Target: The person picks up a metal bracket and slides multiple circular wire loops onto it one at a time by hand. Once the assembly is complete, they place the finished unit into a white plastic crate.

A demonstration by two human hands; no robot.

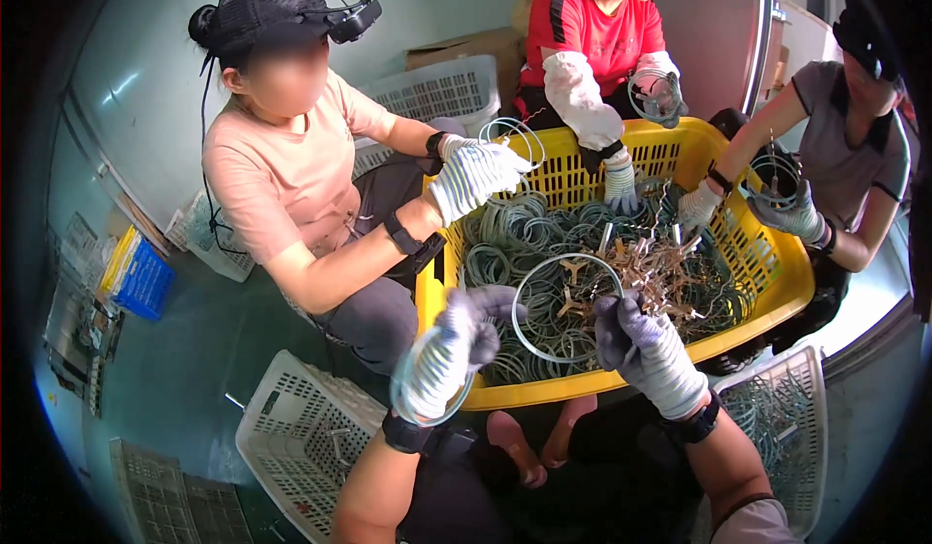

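My right hand [650, 350], in a striped glove with grey fingers, pinches a large pale ring [544, 358] at its right side. The ring stands upright above a heap of similar rings [500, 243] in a yellow basket [582, 389]. My left hand [461, 335], gloved alike and slightly blurred, is left of it with fingers stretched toward the ring's left edge. Whether they touch it, I cannot tell. Several pale rings [400, 389] hang looped around that hand near the wrist. Brown three-armed pieces [646, 277] lie on the heap's right half.
Three people in gloves sit around the basket; a person in peach [282, 170] at left holds rings, as do those in red [607, 20] and grey [864, 146]. A white crate [282, 428] stands at lower left, another crate [811, 398] with rings at right.
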